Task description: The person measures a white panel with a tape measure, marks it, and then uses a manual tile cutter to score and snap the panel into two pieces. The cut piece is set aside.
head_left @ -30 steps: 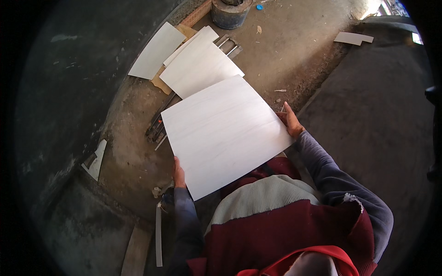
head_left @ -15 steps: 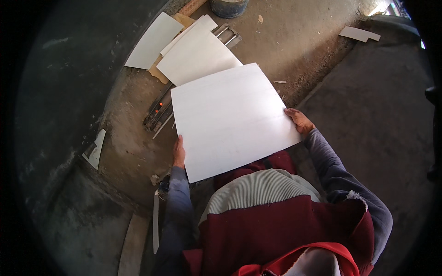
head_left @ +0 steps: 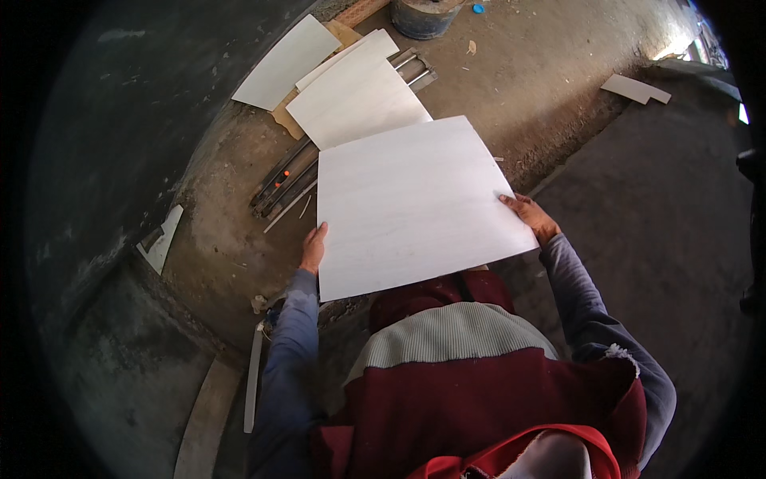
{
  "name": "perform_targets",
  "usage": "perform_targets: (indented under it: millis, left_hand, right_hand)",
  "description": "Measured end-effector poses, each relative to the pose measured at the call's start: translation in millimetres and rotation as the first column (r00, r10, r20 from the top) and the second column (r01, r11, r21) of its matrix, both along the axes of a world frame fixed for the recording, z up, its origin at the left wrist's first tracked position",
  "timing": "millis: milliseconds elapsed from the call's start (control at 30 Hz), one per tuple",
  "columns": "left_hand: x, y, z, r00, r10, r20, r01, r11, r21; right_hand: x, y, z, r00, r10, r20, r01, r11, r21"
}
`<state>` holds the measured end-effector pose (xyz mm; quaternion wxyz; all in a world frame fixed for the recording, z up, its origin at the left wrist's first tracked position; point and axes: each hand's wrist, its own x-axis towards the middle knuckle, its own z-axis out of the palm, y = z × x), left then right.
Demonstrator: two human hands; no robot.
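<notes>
A large white rectangular tile (head_left: 419, 199) is held up in front of my body, its plain face toward me. My left hand (head_left: 314, 249) grips the left edge near the lower corner, most of its fingers hidden behind. At the right edge my right hand (head_left: 533, 217) is closed on the tile, thumb on the face and fingers underneath. Beyond the tile, a long tile cutter with metal rails (head_left: 291, 188) lies on the floor, partly covered. Another white tile (head_left: 359, 100) lies over its far part.
One more white tile (head_left: 289, 62) lies beside the dark wall (head_left: 104, 120). A dark bucket (head_left: 425, 20) stands at the far end. Cut tile pieces lie at the right (head_left: 636, 88) and left (head_left: 163, 239). A narrow white strip (head_left: 253, 379) is by my left forearm.
My view has turned slightly, so the floor things sit further right. Both hands still hold the tile; its near edge looks less slanted, and its lower left corner sits higher in view.
</notes>
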<state>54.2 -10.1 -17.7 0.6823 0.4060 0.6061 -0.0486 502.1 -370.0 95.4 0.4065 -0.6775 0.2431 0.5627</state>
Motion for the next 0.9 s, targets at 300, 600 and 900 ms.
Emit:
perform_targets:
  millis: [300, 600, 900]
  left_hand:
    - [-29.3, -2.5, -12.2, 0.995, -0.032, 0.095, 0.044, 0.991, -0.126]
    - [-40.8, 6.0, -45.4, 0.972, -0.222, 0.082, 0.234, 0.95, -0.205]
    - [-43.0, 3.2, -65.1, 0.86, -0.509, 0.036, 0.51, 0.851, -0.128]
  right_hand:
    - [-21.3, 5.7, 24.8, 0.997, -0.053, -0.064, 0.055, 0.998, 0.038]
    - [-31.2, 13.3, 55.5, 0.997, -0.009, -0.081, 0.01, 1.0, 0.009]
    - [-42.8, 10.5, 64.5, 0.994, -0.091, -0.055, 0.089, 0.995, -0.048]
